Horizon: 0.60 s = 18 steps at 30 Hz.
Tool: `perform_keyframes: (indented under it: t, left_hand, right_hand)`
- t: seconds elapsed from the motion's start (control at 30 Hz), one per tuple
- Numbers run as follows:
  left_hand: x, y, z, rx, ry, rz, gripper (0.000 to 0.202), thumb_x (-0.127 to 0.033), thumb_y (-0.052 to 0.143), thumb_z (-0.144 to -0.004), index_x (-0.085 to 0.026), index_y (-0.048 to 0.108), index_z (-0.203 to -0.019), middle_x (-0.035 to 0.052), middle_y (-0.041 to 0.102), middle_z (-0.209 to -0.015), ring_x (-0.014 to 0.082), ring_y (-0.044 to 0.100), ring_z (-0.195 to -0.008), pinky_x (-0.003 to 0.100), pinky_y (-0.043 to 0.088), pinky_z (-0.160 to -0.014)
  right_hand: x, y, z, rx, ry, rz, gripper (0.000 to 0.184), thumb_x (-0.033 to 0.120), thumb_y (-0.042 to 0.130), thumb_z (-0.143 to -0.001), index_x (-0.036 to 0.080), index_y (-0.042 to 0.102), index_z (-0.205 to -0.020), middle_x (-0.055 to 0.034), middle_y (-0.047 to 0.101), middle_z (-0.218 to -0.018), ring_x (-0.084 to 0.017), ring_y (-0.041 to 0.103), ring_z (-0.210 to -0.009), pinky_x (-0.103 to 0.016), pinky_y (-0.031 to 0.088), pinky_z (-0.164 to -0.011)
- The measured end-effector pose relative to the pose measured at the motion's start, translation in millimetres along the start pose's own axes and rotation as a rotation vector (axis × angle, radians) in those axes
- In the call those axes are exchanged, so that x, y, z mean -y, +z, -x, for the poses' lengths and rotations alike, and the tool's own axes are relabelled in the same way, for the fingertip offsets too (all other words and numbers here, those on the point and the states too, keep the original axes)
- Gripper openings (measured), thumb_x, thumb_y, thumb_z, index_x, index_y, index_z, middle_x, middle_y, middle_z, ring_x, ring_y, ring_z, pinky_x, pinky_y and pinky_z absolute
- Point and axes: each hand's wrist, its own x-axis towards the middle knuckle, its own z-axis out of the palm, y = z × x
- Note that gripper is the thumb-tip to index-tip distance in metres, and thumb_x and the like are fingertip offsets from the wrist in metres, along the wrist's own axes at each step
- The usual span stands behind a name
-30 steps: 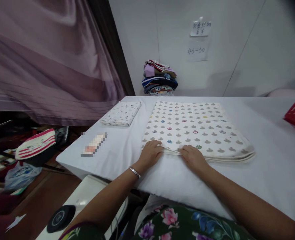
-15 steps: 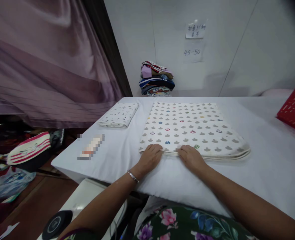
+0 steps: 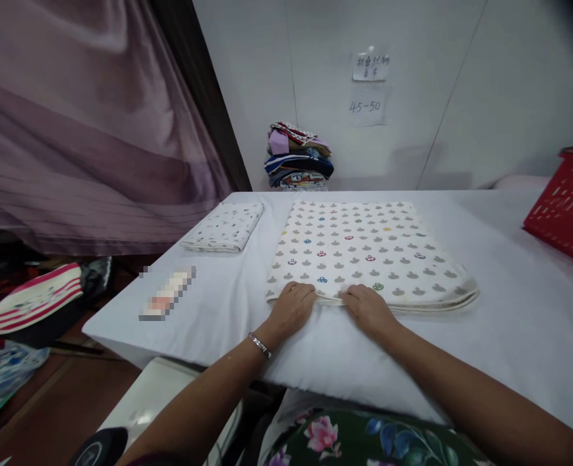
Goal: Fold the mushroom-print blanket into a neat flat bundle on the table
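A folded white cloth (image 3: 349, 255) with grey, red, blue, green and yellow printed shapes lies flat on the table, its layered edge towards me. My left hand (image 3: 293, 307) is closed on this near edge, left of its middle; fingers rest on top and the thumb is hidden. A short way to the right, my right hand (image 3: 367, 310) grips the same edge with fingers bent over it. Between the two hands the edge bulges slightly. At the right front corner the layers curve and show their thickness.
A white-covered table (image 3: 509, 310) carries a smaller folded cloth (image 3: 226, 226) at the back left and a pixelated item (image 3: 167, 294) nearer me. Stacked fabrics (image 3: 299, 158) stand by the wall. A red basket (image 3: 565, 200) is at right, a white stool-like surface (image 3: 155, 395) at lower left.
The view has shifted slightly, so the table and its things appear a little further left and lower. Both hands keep their places on the cloth's near edge.
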Motion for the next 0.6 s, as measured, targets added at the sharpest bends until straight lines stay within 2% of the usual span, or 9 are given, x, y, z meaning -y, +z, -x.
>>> perform_keyframes:
  t: [0.2, 0.37, 0.47, 0.6]
  left_hand:
    - [-7.0, 3.8, -12.4, -0.015, 0.077, -0.044, 0.011, -0.011, 0.043, -0.086, -0.016, 0.053, -0.083, 0.0056, 0.058, -0.100, 0.0173, 0.049, -0.092, 0.032, 0.039, -0.081]
    - [-8.6, 6.0, -12.5, 0.009, 0.111, -0.069, 0.016, -0.011, 0.040, -0.088, -0.017, 0.051, -0.079, 0.0034, 0.057, -0.083, 0.0161, 0.049, -0.079, 0.032, 0.038, -0.075]
    - [-7.5, 7.9, -10.4, 0.037, 0.079, -0.048, 0.015, -0.009, 0.042, -0.086, -0.017, 0.051, -0.077, 0.0025, 0.055, -0.076, 0.0160, 0.048, -0.074, 0.033, 0.038, -0.074]
    - [-6.1, 10.4, -9.9, 0.067, 0.024, 0.014, 0.014, -0.007, 0.042, -0.084, -0.017, 0.052, -0.083, 0.0019, 0.056, -0.077, 0.0162, 0.050, -0.075, 0.032, 0.039, -0.074]
  right_hand:
    - [1.7, -3.9, -0.9, 0.005, 0.008, 0.011, 0.019, 0.016, 0.046, -0.090, 0.017, 0.064, -0.094, -0.0053, 0.059, -0.082, -0.018, 0.048, -0.076, -0.028, 0.031, -0.066]
    - [1.1, -3.5, -0.4, -0.002, 0.002, 0.013, 0.018, 0.015, 0.046, -0.089, 0.016, 0.064, -0.092, -0.0060, 0.059, -0.082, -0.017, 0.048, -0.076, -0.028, 0.032, -0.066]
    - [-0.1, -1.7, 0.3, -0.002, 0.001, 0.012, 0.020, 0.014, 0.045, -0.089, 0.016, 0.064, -0.094, -0.0067, 0.059, -0.084, -0.018, 0.048, -0.078, -0.028, 0.032, -0.067]
    - [-0.9, -1.3, 0.9, 0.002, -0.007, 0.002, 0.021, 0.015, 0.044, -0.089, 0.017, 0.064, -0.097, -0.0064, 0.059, -0.084, -0.018, 0.048, -0.079, -0.028, 0.032, -0.067]
